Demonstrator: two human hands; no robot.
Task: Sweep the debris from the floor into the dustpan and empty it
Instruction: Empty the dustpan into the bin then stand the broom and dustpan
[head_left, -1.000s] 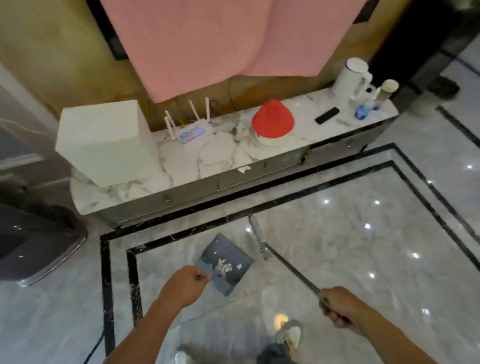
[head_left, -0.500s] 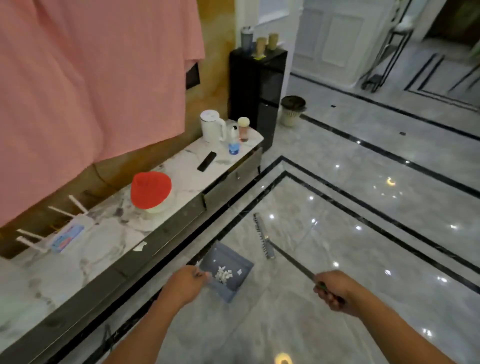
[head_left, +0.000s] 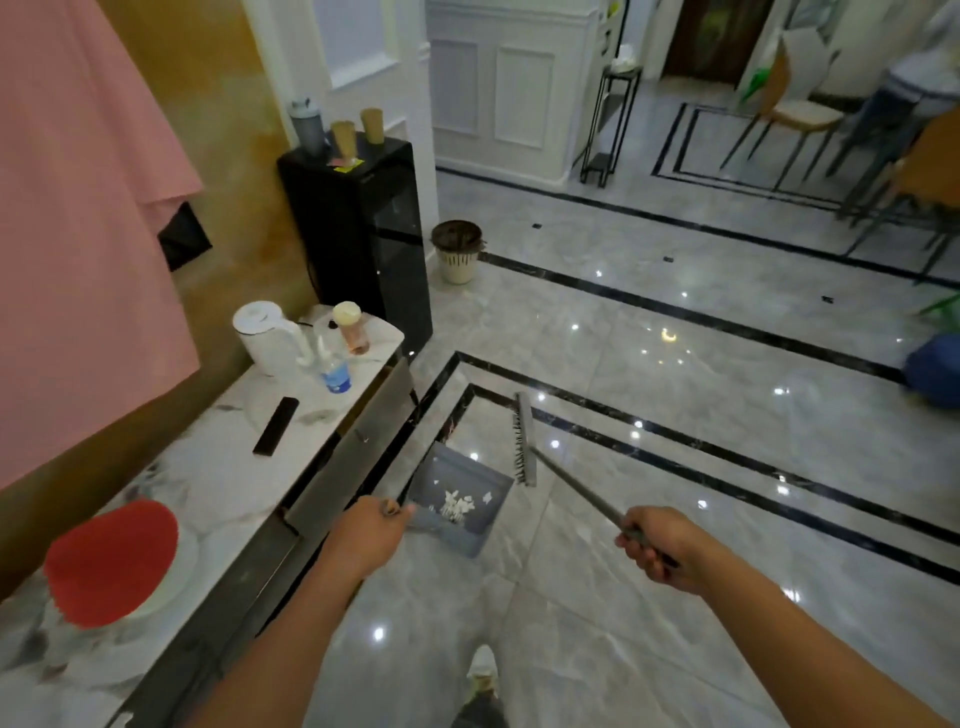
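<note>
A grey dustpan (head_left: 447, 483) hangs just above the shiny marble floor, with a small heap of white debris (head_left: 457, 503) inside it. My left hand (head_left: 371, 535) is closed around its handle at the near edge. A long broom (head_left: 523, 441) with a grey bristle head hovers right of the pan, its dark stick running down to my right hand (head_left: 657, 543), which grips the stick's end. A small bin (head_left: 457, 252) with a dark liner stands farther off on the floor beside a black cabinet.
A low marble-topped console (head_left: 218, 467) runs along the left with a kettle (head_left: 267, 338), bottles, a remote and a red cover. The black cabinet (head_left: 363, 244) stands past it. Chairs and a table are at the far right. My shoe (head_left: 482, 670) is below.
The view has swung right, from the console toward the room, bringing the bin and black cabinet into sight. Both hands still hold the dustpan and broom in much the same pose.
</note>
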